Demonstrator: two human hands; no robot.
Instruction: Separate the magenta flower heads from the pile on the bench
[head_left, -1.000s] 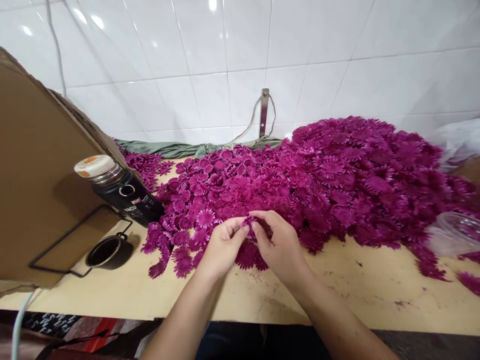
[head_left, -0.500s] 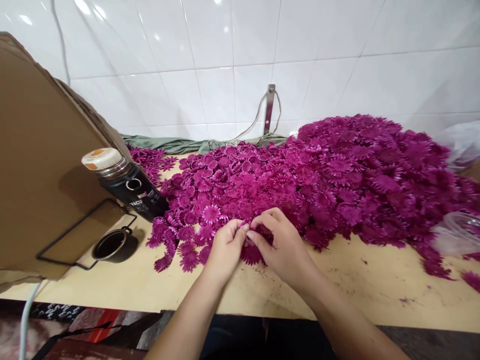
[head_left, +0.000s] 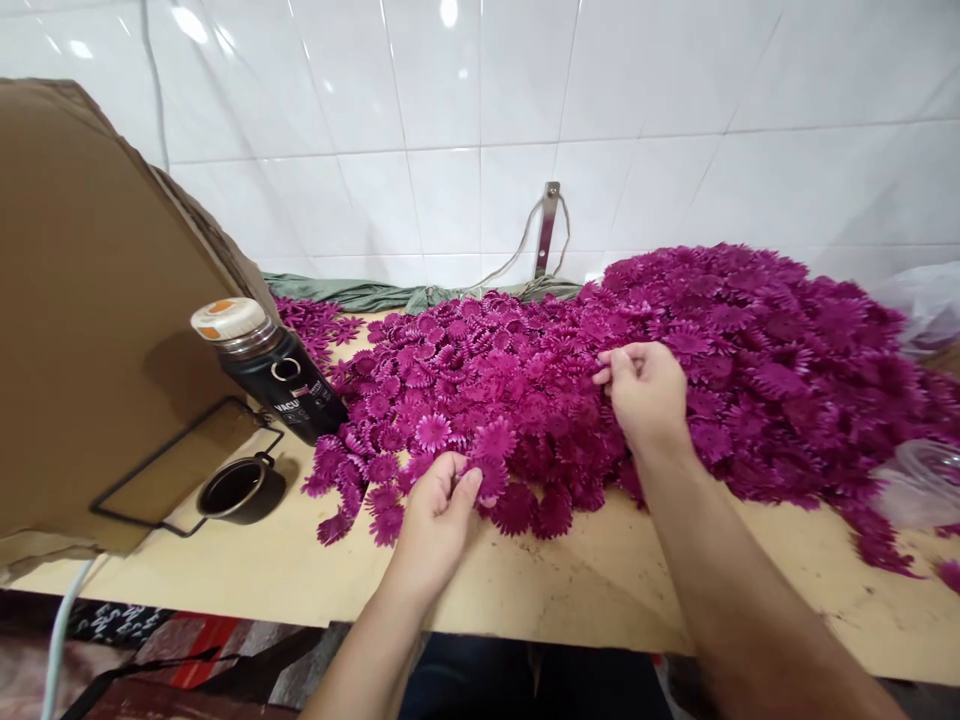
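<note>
A broad heap of magenta artificial flower heads (head_left: 540, 370) covers the middle of the table. At its front edge my left hand (head_left: 442, 505) pinches a magenta flower (head_left: 489, 476) between thumb and fingers. My right hand (head_left: 651, 395) is over the heap to the right, fingers curled together with the tips at the flowers. Whatever lies between those fingertips is too small to make out. Some loose flowers (head_left: 517, 508) lie on the table just right of my left hand.
A black vacuum flask (head_left: 289, 385) with a white lid stands at the left, near a dark cup (head_left: 241, 490) and a large cardboard sheet (head_left: 97, 300). At the right is a clear plastic tub (head_left: 922, 485). A tiled wall (head_left: 442, 200) rises behind the table (head_left: 600, 590).
My hands were together at the front of the heap. The right one has moved away, up and to the right, over the flowers; the left stays near the front with a flower.
</note>
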